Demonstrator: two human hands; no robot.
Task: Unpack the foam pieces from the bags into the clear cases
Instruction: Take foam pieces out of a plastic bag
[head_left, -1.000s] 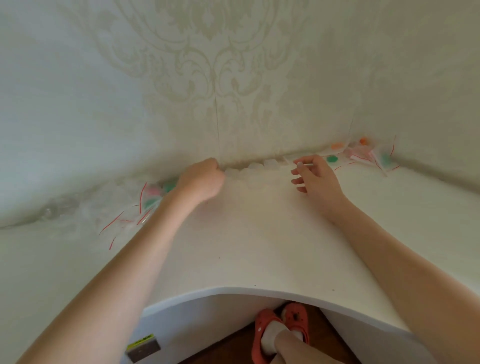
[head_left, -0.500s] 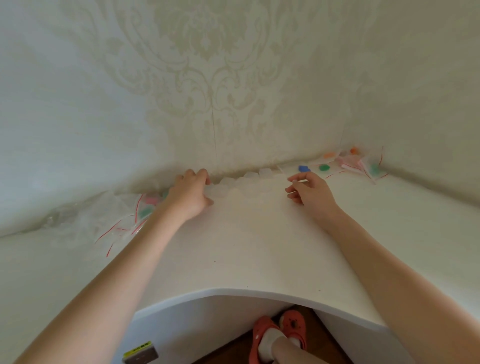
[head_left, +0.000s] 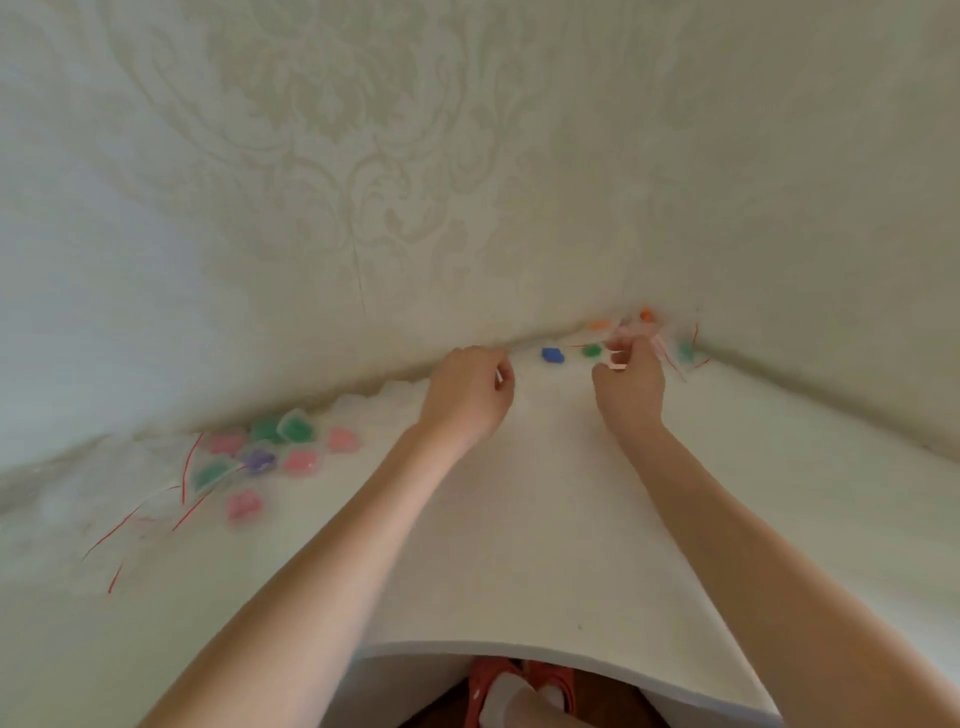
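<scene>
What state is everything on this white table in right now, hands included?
left hand: fingers curled, seemingly pinching something small and pale; unclear what.
right hand: fingers pinching a small pale piece.
blue foam piece: loose on the table, between the hands.
filled cases: clustered at left, coloured foam inside.
empty bags: lying flat, far left.

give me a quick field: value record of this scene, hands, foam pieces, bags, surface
surface: white table, set against a patterned wall
left hand: fingers curled, near the back edge; a hold cannot be made out
right hand: pinching something small and pale, too blurred to name
loose pieces by right hand: blue foam piece, green foam piece
far right pile: bags with red strips and orange pieces
left cluster: clear cases holding pink, green and purple pieces
far left: empty-looking bags with red lines
</scene>
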